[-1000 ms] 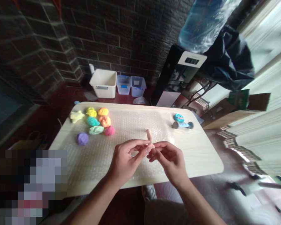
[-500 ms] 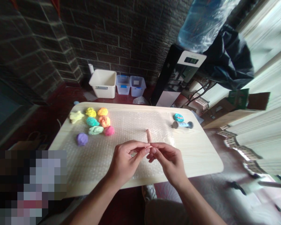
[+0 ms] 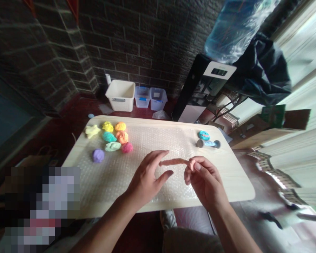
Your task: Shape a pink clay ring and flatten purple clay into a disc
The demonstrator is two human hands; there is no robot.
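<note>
Daylight is let in from the right, where the curtain (image 3: 292, 153) is washed nearly white. The wall (image 3: 152, 38) and far left are sunk in gloom, while the table (image 3: 234, 175) is evenly and softly lit. Small glints are thrown by the wrap (image 3: 158, 135), brighter streaks by the bottle (image 3: 230, 31), and a pale sheen by the floor (image 3: 243, 218) at right. Towards the edges, shapes are stretched and smeared. The left hand (image 3: 146, 175) and right hand (image 3: 208, 177) are shown fairly clearly, with soft shading. The lower left is masked by coarse pixelation.
</note>
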